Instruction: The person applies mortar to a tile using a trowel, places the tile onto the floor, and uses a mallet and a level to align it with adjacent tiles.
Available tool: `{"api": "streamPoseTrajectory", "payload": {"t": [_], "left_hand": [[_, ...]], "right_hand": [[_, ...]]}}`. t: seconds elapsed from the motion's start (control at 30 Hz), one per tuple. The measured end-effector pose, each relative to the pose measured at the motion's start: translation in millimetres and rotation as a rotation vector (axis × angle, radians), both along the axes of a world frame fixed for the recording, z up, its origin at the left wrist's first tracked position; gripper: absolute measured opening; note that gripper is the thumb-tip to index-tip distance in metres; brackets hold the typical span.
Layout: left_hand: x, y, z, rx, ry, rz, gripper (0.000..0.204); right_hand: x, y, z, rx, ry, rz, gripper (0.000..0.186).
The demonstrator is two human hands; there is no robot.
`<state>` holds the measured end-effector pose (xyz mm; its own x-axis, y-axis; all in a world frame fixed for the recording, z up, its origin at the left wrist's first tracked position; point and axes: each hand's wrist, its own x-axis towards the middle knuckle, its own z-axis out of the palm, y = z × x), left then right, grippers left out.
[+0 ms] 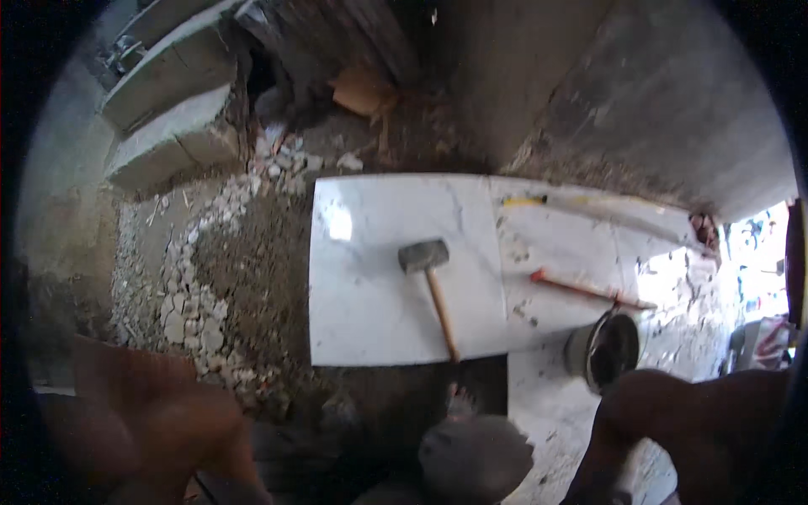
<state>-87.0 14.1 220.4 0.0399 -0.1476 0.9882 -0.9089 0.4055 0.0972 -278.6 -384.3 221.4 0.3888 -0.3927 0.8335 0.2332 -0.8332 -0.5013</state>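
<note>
At the lower left my left hand point(198, 425) is dark and smeared, bent downward beside a flat reddish-brown piece point(135, 370); whether it touches this piece I cannot tell. My right hand point(619, 421) hangs at the lower right, close to a bucket point(581, 349), its fingers blurred and partly cut off by the lower edge. Between and beyond the hands, a mallet point(425, 255) with a dark head and wooden handle lies on a large white marbled tile point(379, 311). Neither hand touches it. A red-ended long tool point(589, 292) rests on the tiles behind the bucket.
A yellow-ended straight bar point(606, 215) lies along the wall side of the tiles. Stone rubble point(194, 320) and bare soil point(252, 261) border the tile's left edge. Concrete steps point(177, 126) rise at the far left. My knee point(475, 459) shows at the bottom.
</note>
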Motion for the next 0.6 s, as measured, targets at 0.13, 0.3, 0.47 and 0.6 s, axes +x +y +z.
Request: {"api": "streamPoseTrajectory", "payload": {"t": [0.13,0.3,0.47,0.6], "left_hand": [[5.8,-15.8,-1.8,-0.057,-0.025,-0.01,0.032],[18.5,-42.3,-18.5,-0.066,-0.039,-0.026,0.03],[20.1,-51.6,-26.9,-0.077,-0.08,-0.038,0.029],[15.6,-61.9,-31.5,-0.065,-0.092,-0.039,0.028]], "right_hand": [[8.1,0.6,-6.1,0.012,-0.032,0.009,0.018],[24.1,-3.4,-38.7,0.06,-0.019,0.026,0.018],[44.8,-2.9,-64.5,0.08,-0.048,0.077,0.018],[44.4,-7.6,-77.5,0.105,-0.054,0.105,0.018]]}}
